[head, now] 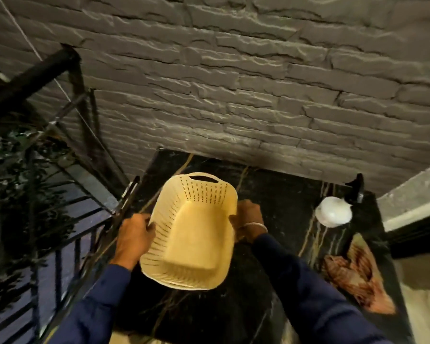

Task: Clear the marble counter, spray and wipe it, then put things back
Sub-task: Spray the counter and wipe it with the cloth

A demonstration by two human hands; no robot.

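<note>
From the head view, both hands grip a cream perforated basket [189,234] by its side rims over the black marble counter [278,194]. The left hand [132,238] has its fingers curled onto the left rim; the right hand [248,220] clasps the right rim (a bangle sits at that wrist). Well to the right stand a white spray bottle [334,211] and, nearer the viewer, a crumpled reddish cloth [355,271].
</note>
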